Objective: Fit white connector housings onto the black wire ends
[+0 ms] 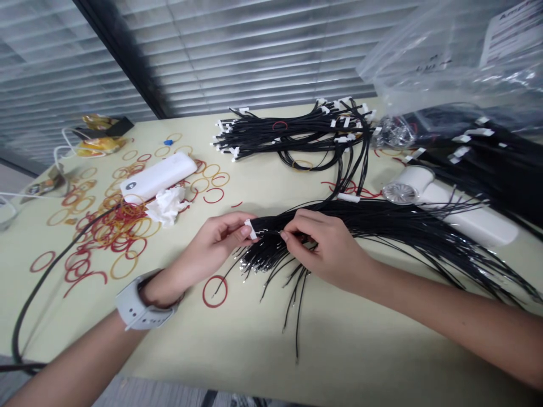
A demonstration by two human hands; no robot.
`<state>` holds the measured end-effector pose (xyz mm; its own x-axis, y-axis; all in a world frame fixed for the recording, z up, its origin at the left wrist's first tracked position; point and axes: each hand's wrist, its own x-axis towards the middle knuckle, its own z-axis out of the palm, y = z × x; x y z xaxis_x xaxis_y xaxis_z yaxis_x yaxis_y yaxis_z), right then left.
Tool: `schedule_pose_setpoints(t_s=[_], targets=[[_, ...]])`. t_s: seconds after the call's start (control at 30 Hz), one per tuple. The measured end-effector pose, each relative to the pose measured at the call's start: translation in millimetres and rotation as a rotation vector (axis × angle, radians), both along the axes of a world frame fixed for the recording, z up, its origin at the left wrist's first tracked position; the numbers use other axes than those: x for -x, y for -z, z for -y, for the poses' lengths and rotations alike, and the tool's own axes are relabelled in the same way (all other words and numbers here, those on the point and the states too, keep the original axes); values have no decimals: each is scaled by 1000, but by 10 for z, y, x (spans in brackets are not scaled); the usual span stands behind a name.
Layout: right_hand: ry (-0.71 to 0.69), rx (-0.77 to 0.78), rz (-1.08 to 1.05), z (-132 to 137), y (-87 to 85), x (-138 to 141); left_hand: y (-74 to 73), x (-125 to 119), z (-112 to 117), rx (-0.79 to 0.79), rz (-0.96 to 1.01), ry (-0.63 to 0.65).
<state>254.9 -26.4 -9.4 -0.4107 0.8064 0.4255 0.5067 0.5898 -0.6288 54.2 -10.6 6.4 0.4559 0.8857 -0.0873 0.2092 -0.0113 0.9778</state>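
My left hand (pixel 218 240) pinches a small white connector (pixel 251 229) with black wires running from it to the right. Close beside it, my right hand (pixel 320 240) is closed, its thumb and forefinger pinching the end of a thin black wire (pixel 274 232). Beneath both hands lies a thick bundle of loose black wires (pixel 382 217) with bare metal tips, which fan out toward the left and front. A white connector (pixel 348 197) on other black wires lies just behind my right hand.
Finished-looking cable bundles (pixel 292 133) lie at the back. A white handheld fan (pixel 462 209) sits under wires at the right, near a clear plastic bag (pixel 449 62). At the left are scattered rubber bands (pixel 114 226), a white power bank (pixel 159 175) and crumpled tissue (pixel 166 206).
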Motion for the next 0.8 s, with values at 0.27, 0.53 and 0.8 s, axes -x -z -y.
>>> schedule_pose_setpoints(t_s=[0.27, 0.53, 0.8], targets=[[-6, -39, 27, -12, 0, -2, -10, -7, -5, -61, -83, 13], [-12, -47, -7, -5, -1, -7, -5, 16, 5, -81, -95, 11], [-11, -67, -25, -3, -1, -6, -10, 18, 7, -133, -145, 27]])
